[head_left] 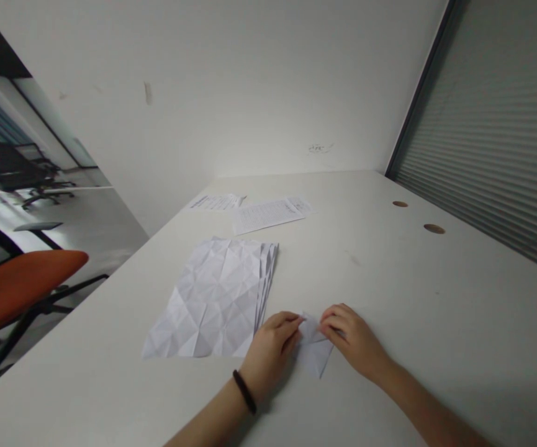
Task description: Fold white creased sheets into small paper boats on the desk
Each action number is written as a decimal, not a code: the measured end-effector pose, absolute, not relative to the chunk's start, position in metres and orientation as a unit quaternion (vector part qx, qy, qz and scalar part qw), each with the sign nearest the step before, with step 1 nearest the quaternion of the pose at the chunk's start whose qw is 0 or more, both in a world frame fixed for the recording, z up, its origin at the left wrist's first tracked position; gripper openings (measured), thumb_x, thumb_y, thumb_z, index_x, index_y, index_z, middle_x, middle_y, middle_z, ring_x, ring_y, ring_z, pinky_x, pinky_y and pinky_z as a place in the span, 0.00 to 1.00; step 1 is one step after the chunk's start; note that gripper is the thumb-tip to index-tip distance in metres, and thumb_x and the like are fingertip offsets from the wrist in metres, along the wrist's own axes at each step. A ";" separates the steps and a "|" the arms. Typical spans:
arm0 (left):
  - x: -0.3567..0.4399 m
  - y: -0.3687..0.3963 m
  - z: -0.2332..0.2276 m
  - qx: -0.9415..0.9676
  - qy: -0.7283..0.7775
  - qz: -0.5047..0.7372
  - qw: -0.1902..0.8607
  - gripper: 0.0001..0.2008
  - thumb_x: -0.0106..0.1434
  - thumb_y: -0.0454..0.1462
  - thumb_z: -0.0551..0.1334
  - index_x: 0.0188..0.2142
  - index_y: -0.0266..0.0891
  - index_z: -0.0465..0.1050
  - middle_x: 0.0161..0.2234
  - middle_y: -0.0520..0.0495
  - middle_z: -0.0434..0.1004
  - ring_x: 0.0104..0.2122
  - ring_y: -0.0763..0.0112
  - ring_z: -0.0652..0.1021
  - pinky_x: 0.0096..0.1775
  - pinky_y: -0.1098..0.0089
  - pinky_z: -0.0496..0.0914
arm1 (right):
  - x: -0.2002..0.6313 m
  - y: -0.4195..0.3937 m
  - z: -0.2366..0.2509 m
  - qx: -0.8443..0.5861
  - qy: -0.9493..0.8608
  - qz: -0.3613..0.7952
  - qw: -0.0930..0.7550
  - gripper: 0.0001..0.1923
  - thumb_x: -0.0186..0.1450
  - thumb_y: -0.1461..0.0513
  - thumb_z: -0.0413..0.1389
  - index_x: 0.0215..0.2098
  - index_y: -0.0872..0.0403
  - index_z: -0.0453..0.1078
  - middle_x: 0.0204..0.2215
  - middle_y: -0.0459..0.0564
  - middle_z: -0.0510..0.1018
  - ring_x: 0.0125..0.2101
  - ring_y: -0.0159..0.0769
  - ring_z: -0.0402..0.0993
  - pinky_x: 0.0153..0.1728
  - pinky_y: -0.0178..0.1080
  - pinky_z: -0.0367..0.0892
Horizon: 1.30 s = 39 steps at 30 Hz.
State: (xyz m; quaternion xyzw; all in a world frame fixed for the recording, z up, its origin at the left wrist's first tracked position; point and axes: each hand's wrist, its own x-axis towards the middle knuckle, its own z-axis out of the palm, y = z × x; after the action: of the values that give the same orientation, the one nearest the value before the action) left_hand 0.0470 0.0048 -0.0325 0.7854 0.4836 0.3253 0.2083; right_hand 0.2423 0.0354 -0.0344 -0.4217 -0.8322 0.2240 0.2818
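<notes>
A left hand point(270, 347) and right hand point(354, 338) pinch a small folded paper point(315, 351) between them on the white table point(436, 323); creased sheets point(216, 298) lie just beyond the left hand. Firm, even fingertip pressure should keep the crease sharp.

Creased paper stack point(212, 304) lies just left; table point(436, 310) bare to the right.
</notes>
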 end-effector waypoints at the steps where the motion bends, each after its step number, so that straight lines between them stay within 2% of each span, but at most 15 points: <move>1: 0.047 0.006 -0.036 0.768 0.491 0.344 0.227 0.15 0.59 0.30 0.55 0.45 0.40 0.71 0.43 0.43 0.73 0.41 0.66 0.74 0.44 0.66 0.71 | 0.240 0.035 -0.037 -0.439 -0.824 0.220 0.283 0.07 0.63 0.62 0.51 0.33 0.54 0.71 0.29 0.49 0.73 0.34 0.36 0.67 0.38 0.40 0.64; 4: 0.048 0.008 -0.044 0.718 0.494 0.383 0.306 0.24 0.55 0.26 0.55 0.51 0.41 0.65 0.48 0.43 0.69 0.42 0.68 0.74 0.43 0.67 0.72 | 0.236 0.035 -0.042 -0.471 -0.814 0.212 0.265 0.11 0.60 0.64 0.54 0.42 0.54 0.70 0.30 0.49 0.72 0.34 0.38 0.67 0.39 0.41 0.64; 8: 0.050 0.007 -0.042 0.688 0.485 0.388 0.375 0.28 0.50 0.24 0.56 0.51 0.40 0.64 0.48 0.43 0.69 0.45 0.66 0.72 0.43 0.66 0.71 | 0.235 0.034 -0.041 -0.469 -0.829 0.208 0.224 0.14 0.57 0.61 0.58 0.43 0.50 0.71 0.33 0.50 0.71 0.37 0.40 0.66 0.40 0.44 0.63; 12: 0.052 0.004 -0.036 0.700 0.488 0.353 0.384 0.30 0.48 0.23 0.57 0.51 0.40 0.64 0.46 0.44 0.71 0.43 0.66 0.72 0.44 0.64 0.69 | 0.235 0.029 -0.036 -0.460 -0.827 0.244 0.214 0.17 0.53 0.61 0.61 0.43 0.50 0.70 0.38 0.50 0.69 0.41 0.41 0.65 0.44 0.45 0.61; 18: 0.054 0.000 -0.034 0.741 0.457 0.325 0.370 0.31 0.49 0.25 0.59 0.53 0.42 0.61 0.47 0.44 0.69 0.46 0.65 0.70 0.48 0.62 0.65 | 0.234 0.024 -0.031 -0.448 -0.806 0.314 0.224 0.14 0.51 0.67 0.59 0.37 0.54 0.69 0.38 0.50 0.71 0.43 0.39 0.64 0.46 0.44 0.60; 21: 0.055 -0.002 -0.031 0.759 0.457 0.316 0.340 0.27 0.51 0.26 0.59 0.51 0.42 0.63 0.43 0.45 0.71 0.43 0.65 0.71 0.46 0.63 0.66 | 0.234 0.021 -0.027 -0.440 -0.775 0.373 0.259 0.12 0.51 0.69 0.57 0.34 0.54 0.67 0.35 0.48 0.72 0.39 0.38 0.67 0.44 0.43 0.62; 25: 0.055 -0.003 -0.025 0.760 0.474 0.324 0.304 0.17 0.56 0.29 0.58 0.46 0.41 0.69 0.32 0.48 0.72 0.33 0.69 0.71 0.37 0.69 0.67 | 0.233 0.018 -0.022 -0.409 -0.697 0.490 0.328 0.09 0.55 0.66 0.55 0.35 0.53 0.65 0.33 0.47 0.73 0.37 0.35 0.70 0.41 0.40 0.65; 28: 0.053 -0.002 -0.022 0.724 0.494 0.381 0.294 0.09 0.58 0.33 0.57 0.39 0.39 0.71 0.26 0.50 0.69 0.27 0.72 0.69 0.30 0.72 0.65 | 0.232 0.020 -0.027 -0.398 -0.632 0.531 0.400 0.15 0.55 0.63 0.57 0.41 0.52 0.62 0.33 0.46 0.71 0.36 0.34 0.70 0.39 0.39 0.67; 30: 0.051 0.000 -0.022 0.676 0.504 0.438 0.311 0.05 0.59 0.35 0.56 0.34 0.37 0.69 0.24 0.51 0.68 0.24 0.74 0.68 0.27 0.73 0.64 | 0.231 0.023 -0.034 -0.398 -0.601 0.546 0.426 0.20 0.54 0.61 0.58 0.44 0.52 0.59 0.32 0.45 0.71 0.33 0.33 0.71 0.35 0.37 0.67; 32: 0.051 0.002 -0.023 0.622 0.494 0.489 0.360 0.05 0.60 0.37 0.55 0.32 0.37 0.65 0.22 0.52 0.67 0.23 0.74 0.69 0.26 0.73 0.64 | 0.230 0.026 -0.039 -0.394 -0.585 0.560 0.435 0.20 0.54 0.60 0.59 0.43 0.53 0.60 0.31 0.45 0.72 0.31 0.33 0.71 0.34 0.37 0.67; 35: 0.053 0.003 -0.026 0.581 0.444 0.512 0.451 0.06 0.61 0.38 0.54 0.32 0.37 0.62 0.23 0.50 0.71 0.24 0.73 0.73 0.28 0.72 0.67 | 0.227 0.024 -0.040 -0.395 -0.609 0.536 0.431 0.15 0.53 0.60 0.60 0.37 0.54 0.62 0.29 0.46 0.73 0.31 0.34 0.71 0.34 0.38 0.67; 39: 0.056 0.002 -0.029 0.629 0.422 0.475 0.448 0.03 0.59 0.34 0.55 0.30 0.36 0.64 0.31 0.46 0.72 0.32 0.70 0.74 0.34 0.70 0.70 | 0.227 0.019 -0.032 -0.365 -0.731 0.319 0.481 0.06 0.55 0.64 0.59 0.29 0.53 0.66 0.25 0.46 0.72 0.28 0.33 0.70 0.29 0.35 0.66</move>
State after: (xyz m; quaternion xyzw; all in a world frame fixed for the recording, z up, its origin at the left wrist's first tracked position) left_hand 0.0561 0.0020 -0.0294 0.6290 0.4221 0.4751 0.4478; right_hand 0.2268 0.0189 -0.0324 -0.3654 -0.7306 0.3190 0.4805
